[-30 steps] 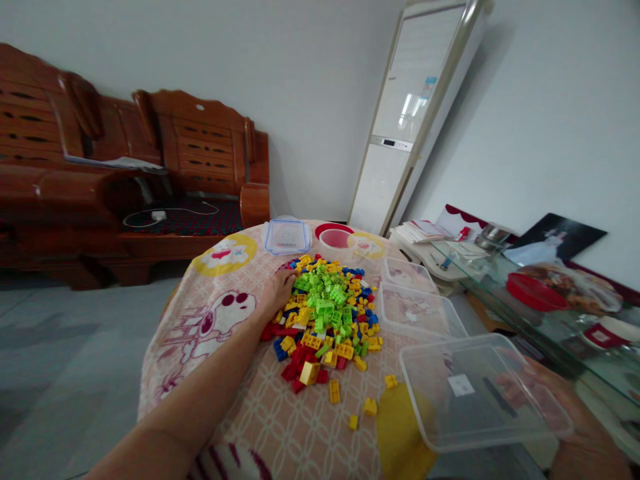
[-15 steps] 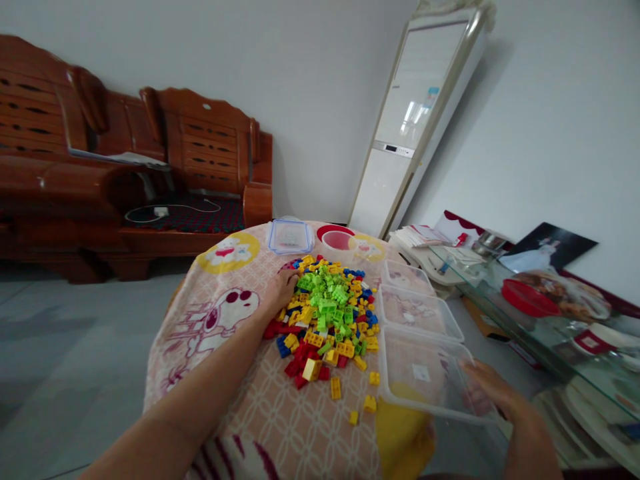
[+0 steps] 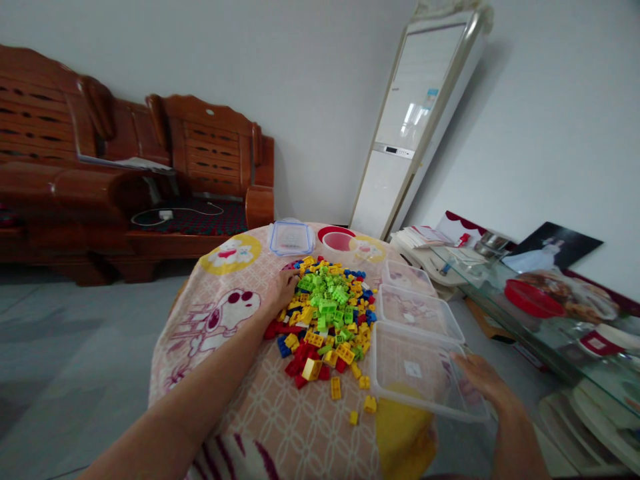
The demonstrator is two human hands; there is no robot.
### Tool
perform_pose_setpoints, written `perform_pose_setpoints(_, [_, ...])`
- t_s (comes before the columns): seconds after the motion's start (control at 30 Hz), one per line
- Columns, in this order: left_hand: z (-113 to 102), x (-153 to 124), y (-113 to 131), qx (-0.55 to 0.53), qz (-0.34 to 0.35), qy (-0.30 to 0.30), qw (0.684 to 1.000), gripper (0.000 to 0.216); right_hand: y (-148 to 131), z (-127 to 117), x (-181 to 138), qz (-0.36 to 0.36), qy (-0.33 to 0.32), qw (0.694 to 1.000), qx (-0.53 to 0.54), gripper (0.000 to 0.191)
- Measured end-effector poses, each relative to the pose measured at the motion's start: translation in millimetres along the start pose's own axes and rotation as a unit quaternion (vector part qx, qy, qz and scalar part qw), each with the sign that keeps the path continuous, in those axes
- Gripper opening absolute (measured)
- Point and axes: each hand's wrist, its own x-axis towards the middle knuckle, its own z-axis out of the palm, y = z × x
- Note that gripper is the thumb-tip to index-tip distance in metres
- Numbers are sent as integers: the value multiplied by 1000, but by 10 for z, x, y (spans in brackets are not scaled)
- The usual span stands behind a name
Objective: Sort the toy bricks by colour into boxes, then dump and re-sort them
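Observation:
A heap of green, yellow, red and blue toy bricks (image 3: 327, 317) lies in the middle of a round table covered by a pink cartoon-dog cloth (image 3: 220, 313). My left hand (image 3: 283, 288) rests against the heap's left side, fingers curled into the bricks; what they hold is hidden. My right hand (image 3: 477, 381) grips the right edge of a clear plastic tub (image 3: 420, 370) that sits on the table beside the heap. Two more clear tubs (image 3: 417, 308) stand in a row behind it.
A clear lid (image 3: 290, 237) and a red-rimmed cup (image 3: 337, 239) sit at the table's far edge. A wooden sofa (image 3: 130, 180) stands at the left, a tall white air conditioner (image 3: 410, 127) behind, and a cluttered glass table (image 3: 540, 300) at the right.
My right hand has brought the large clear tub from the near right down onto the table, next to the brick heap. My left hand has stayed at the heap.

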Motion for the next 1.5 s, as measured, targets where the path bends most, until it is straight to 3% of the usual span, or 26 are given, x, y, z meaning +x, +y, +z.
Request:
perform_pose_setpoints(0.1, [-53, 1, 124, 1, 59, 17, 998, 32, -45, -71, 96, -63, 155, 978, -124, 47])
perform_pose_setpoints(0.17, [-72, 8, 303, -2, 121, 19, 992, 33, -122, -79, 138, -59, 262, 949, -164, 53])
perform_pose_setpoints(0.3, [15, 5, 796, 18, 216, -76, 973, 38, -417, 39, 159, -124, 373, 901, -184, 53])
perform_pose_setpoints(0.4, [122, -37, 1079, 98, 264, -158, 946, 39, -630, 190, 204, -189, 364, 890, -198, 48])
perform_pose_setpoints(0.5, [135, -109, 1158, 150, 278, -198, 928, 47, -708, 321, 301, -226, 313, 897, -216, 44])
perform_pose_setpoints(0.6, [28, -203, 1074, 153, 275, -196, 929, 48, -674, 397, 387, -236, 279, 903, -226, 42])
perform_pose_setpoints(0.87, [-321, -634, 762, 59, 257, -131, 956, 26, -629, 417, 411, -233, 277, 907, -216, 45])
perform_pose_setpoints(1.07, [-460, -901, 721, 15, 249, -121, 961, 17, -640, 425, 400, -246, 285, 901, -215, 44])
perform_pose_setpoints(1.27, [-389, -1051, 908, -29, 295, -181, 938, 25, -628, 418, 414, -235, 276, 904, -225, 44])
perform_pose_setpoints(1.5, [-305, -965, 1135, -69, 289, -260, 919, 38, -622, 419, 405, -240, 273, 905, -222, 45])
